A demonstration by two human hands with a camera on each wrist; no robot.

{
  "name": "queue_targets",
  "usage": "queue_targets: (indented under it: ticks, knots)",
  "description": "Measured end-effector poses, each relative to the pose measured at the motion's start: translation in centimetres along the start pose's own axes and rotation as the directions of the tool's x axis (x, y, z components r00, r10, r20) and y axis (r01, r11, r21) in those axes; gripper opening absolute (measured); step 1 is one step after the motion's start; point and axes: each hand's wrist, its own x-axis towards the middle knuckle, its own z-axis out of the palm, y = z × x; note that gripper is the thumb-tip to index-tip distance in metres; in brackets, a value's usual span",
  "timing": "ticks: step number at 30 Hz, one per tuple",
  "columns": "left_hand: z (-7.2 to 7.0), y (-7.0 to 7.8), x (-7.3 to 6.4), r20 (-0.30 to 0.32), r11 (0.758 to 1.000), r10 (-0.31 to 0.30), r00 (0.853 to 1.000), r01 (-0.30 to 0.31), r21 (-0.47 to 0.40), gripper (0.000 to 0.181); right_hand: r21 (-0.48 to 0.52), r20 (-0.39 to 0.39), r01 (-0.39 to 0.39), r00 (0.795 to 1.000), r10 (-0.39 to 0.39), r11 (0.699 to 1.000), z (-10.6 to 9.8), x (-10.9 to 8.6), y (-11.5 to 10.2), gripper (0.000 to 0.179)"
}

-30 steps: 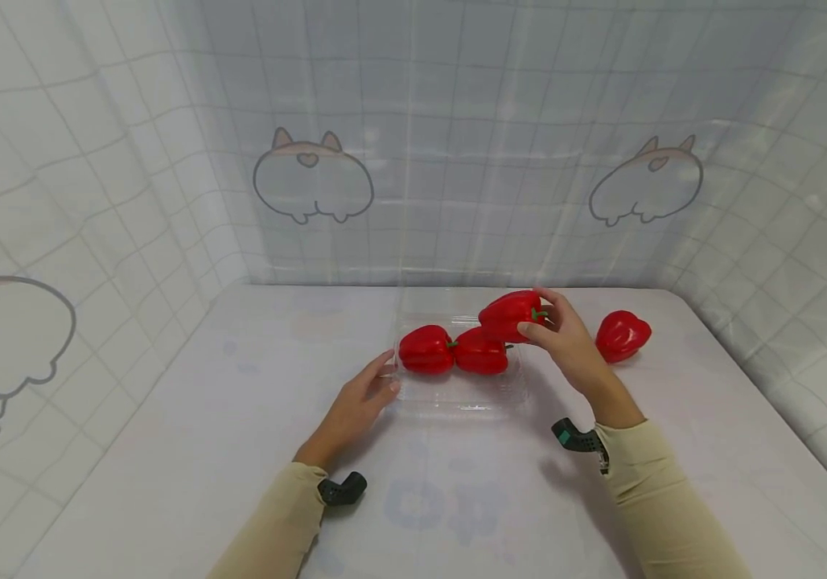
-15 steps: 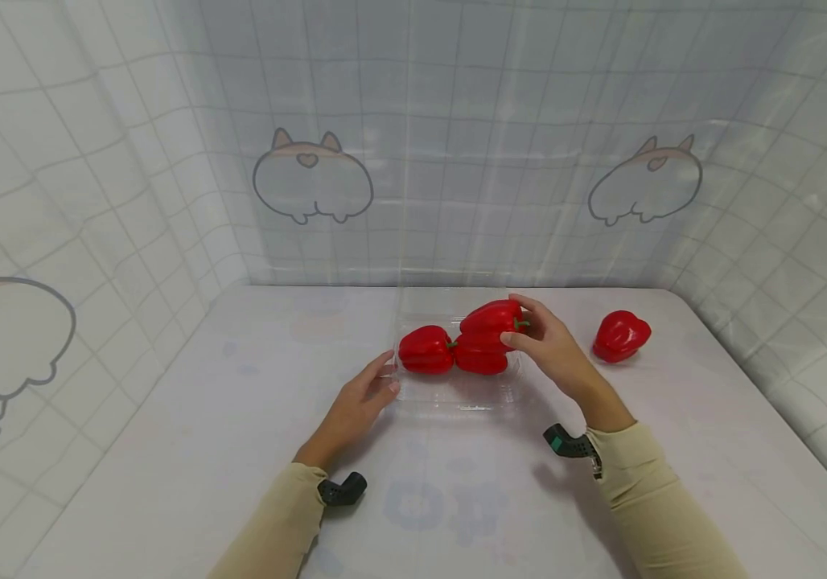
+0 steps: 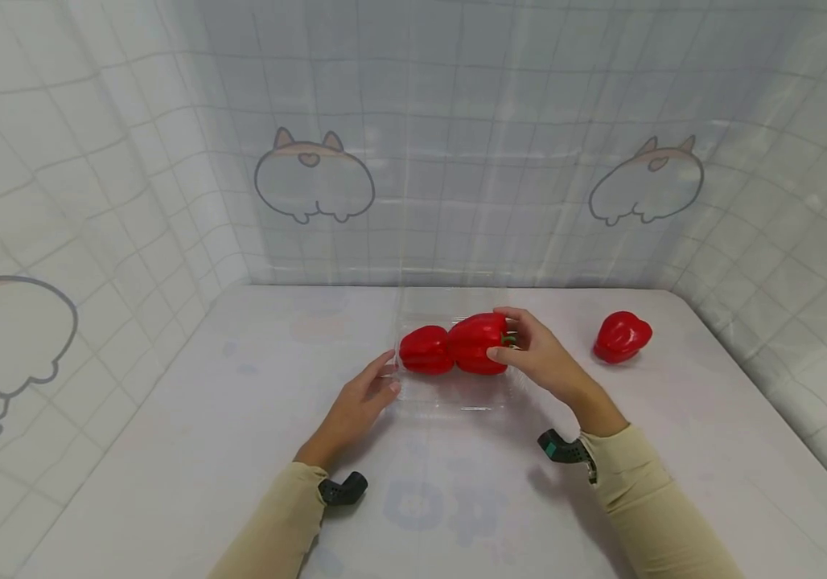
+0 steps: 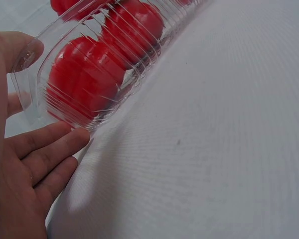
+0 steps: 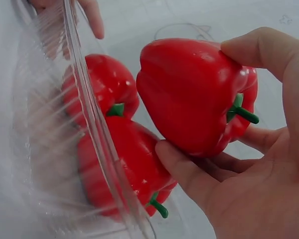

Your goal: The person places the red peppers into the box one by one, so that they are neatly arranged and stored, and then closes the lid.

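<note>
My right hand (image 3: 554,366) pinches a glossy red bell pepper (image 5: 189,94) near its green-stem end, thumb on one side and fingers on the other. The held pepper is close over a clear plastic container (image 3: 457,407). Two more red bell peppers lie in the container end to end: one at the left (image 3: 422,351), the other (image 5: 132,162) mostly hidden under the held one in the head view. At the container's left end, my left hand (image 3: 353,406) touches the wall with relaxed fingers and thumb. A separate red bell pepper (image 3: 622,336) rests on the table to the right.
A pale table (image 3: 261,450) lies under everything. White grid-patterned sheeting (image 3: 450,145) with corgi drawings rises behind it and on both sides. The container's clear lid (image 3: 450,301) stands open at the back. Both wrists carry small black devices (image 3: 343,488).
My right hand has moved left and down with its bell pepper, bringing it over the right-hand pepper in the container. My left hand and the separate pepper have stayed in place.
</note>
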Motion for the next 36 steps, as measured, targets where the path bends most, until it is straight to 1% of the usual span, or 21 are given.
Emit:
queue_targets:
  ticks: [3, 8, 12, 15, 19, 27, 36]
  knots:
    - [0.0, 0.1, -0.1, 0.008, 1.000, -0.007, 1.000, 0.007, -0.004, 0.061, -0.006, 0.008, 0.004, 1.000, -0.004, 1.000, 0.3, -0.1, -0.2, 0.074]
    - [0.0, -0.1, -0.1, 0.007, 1.000, 0.008, 1.000, -0.008, -0.006, 0.060, -0.017, 0.045, 0.031, 0.999, -0.030, 0.999, 0.9, -0.2, -0.7, 0.070]
    - [-0.1, -0.2, -0.1, 0.005, 1.000, 0.015, 1.000, -0.015, -0.012, 0.059, -0.064, 0.080, 0.046, 0.996, -0.041, 0.997, 1.3, -0.1, -0.9, 0.070]
    - [-0.1, -0.2, -0.1, 0.004, 1.000, 0.009, 1.000, -0.009, -0.017, 0.059, -0.104, 0.102, 0.050, 0.994, -0.040, 0.993, 1.5, -0.1, -0.8, 0.071]
    - [0.0, -0.2, -0.1, 0.005, 1.000, 0.003, 1.000, -0.003, -0.019, 0.060, -0.126, 0.125, 0.054, 0.991, -0.038, 0.991, 1.9, -0.2, -0.8, 0.073]
    - [-0.1, 0.1, -0.1, 0.010, 1.000, 0.007, 1.000, -0.007, -0.022, 0.061, -0.183, 0.161, 0.095, 0.985, -0.065, 0.979, 2.5, -0.5, -0.8, 0.077]
    - [-0.1, 0.1, -0.1, 0.000, 1.000, -0.007, 1.000, 0.007, -0.010, 0.061, -0.230, 0.189, 0.128, 0.978, -0.085, 0.965, 3.6, -0.2, -0.7, 0.080]
